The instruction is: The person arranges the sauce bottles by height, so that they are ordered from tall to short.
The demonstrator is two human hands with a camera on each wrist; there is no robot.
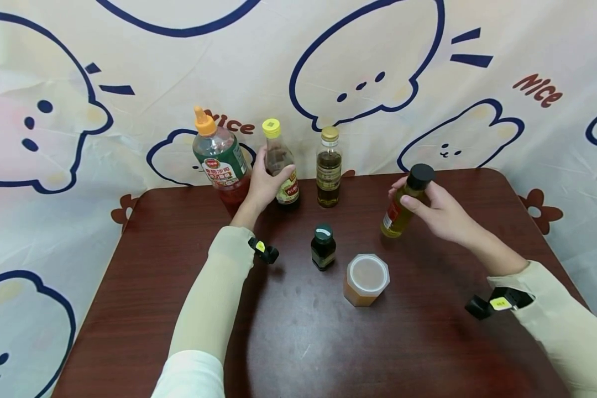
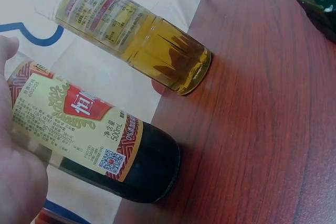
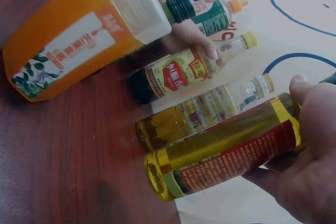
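Note:
My left hand [image 1: 265, 185] grips a vinegar bottle [image 1: 289, 190] with a yellow cap and dark liquid inside, near the table's back edge. In the left wrist view its cream and red label [image 2: 79, 114] faces the camera. My right hand [image 1: 440, 213] holds an oil bottle [image 1: 395, 218] with a black cap, a red label and yellow-green oil. That bottle leans slightly, its base close over the right part of the table. Between the two hands stands a gold-capped glass bottle [image 1: 329, 171] of amber liquid, upright just right of the vinegar bottle.
A sauce squeeze bottle [image 1: 224, 163] with an orange nozzle stands behind my left forearm. Nearer on the brown table [image 1: 298, 354] are a small dark green-capped bottle [image 1: 323, 249] and a jar [image 1: 367, 279] with orange contents and a whitish lid. A patterned cloth [image 1: 189, 77] hangs behind.

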